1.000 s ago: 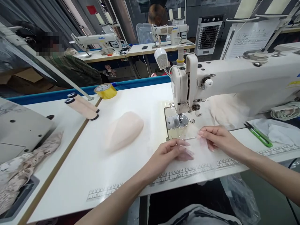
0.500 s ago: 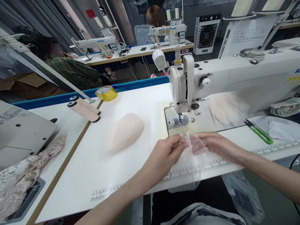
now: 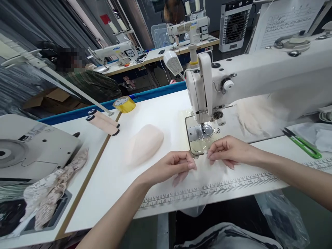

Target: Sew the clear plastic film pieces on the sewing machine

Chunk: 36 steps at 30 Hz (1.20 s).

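Between my hands stretches a piece of sheer, whitish fabric (image 3: 201, 174), hard to make out against the white table. My left hand (image 3: 176, 167) pinches its left part between thumb and fingers; some fingers show through the cloth. The right hand (image 3: 229, 152) pinches the other side, just in front of the sewing machine's (image 3: 241, 74) metal needle plate (image 3: 195, 135). To the left of the needle plate lies a pale pink moulded cup (image 3: 146, 143), apart from both hands.
Pale sheer fabric (image 3: 255, 116) lies under the machine arm. Green thread snips (image 3: 304, 143) rest at right. Yellow tape (image 3: 125, 104) and two pink thread spools (image 3: 103, 123) are at left. A printed ruler (image 3: 207, 190) runs along the front edge. Another person (image 3: 90, 83) sits beyond.
My hands have moved apart, the left one leftward and the right one slightly up, spreading the sheer fabric between them. The camera view has shifted a little.
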Each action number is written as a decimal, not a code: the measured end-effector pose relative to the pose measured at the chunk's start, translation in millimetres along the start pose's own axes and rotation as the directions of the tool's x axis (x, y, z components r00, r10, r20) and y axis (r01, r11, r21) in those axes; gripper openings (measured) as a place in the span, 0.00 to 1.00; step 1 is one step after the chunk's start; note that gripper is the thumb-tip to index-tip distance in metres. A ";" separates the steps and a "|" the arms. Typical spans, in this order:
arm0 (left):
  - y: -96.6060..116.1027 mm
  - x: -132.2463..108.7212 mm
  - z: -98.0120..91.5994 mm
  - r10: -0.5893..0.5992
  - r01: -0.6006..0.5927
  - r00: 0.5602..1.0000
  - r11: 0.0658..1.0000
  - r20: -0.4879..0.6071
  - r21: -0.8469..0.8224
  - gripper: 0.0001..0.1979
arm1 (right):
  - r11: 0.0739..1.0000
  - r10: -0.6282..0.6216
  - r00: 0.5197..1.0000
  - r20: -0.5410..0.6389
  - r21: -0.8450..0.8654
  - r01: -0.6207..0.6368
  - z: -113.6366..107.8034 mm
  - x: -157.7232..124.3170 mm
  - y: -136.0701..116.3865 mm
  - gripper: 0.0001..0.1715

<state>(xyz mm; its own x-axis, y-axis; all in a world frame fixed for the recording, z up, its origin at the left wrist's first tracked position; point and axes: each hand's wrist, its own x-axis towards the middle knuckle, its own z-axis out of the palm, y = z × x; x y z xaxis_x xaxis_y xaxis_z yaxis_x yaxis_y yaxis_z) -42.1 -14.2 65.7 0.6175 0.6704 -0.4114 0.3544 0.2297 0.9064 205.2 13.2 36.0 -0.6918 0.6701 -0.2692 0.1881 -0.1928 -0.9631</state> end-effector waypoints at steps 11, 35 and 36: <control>9.3 36.9 16.4 0.316 -0.140 0.899 0.863 -0.302 0.485 0.15 | 0.998 -0.026 0.997 0.076 -0.060 0.030 -7.5 16.9 -12.7 0.06; -25.0 48.6 23.0 0.626 -0.118 0.718 0.541 -0.305 0.833 0.09 | 0.718 -0.461 0.872 -0.164 -0.647 0.258 -0.9 8.1 8.1 0.06; -25.5 48.6 22.9 0.633 -0.125 0.711 0.543 -0.307 0.830 0.08 | 0.699 -0.482 0.861 -0.160 -0.662 0.269 0.0 8.2 9.1 0.05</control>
<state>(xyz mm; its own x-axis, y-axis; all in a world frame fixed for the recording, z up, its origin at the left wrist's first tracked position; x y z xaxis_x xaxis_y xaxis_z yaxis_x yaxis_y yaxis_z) -5.1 -3.6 20.4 0.4480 0.8385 0.3102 0.6979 -0.5449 0.4648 201.2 16.9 25.1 -0.5751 0.7846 0.2316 0.4072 0.5201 -0.7508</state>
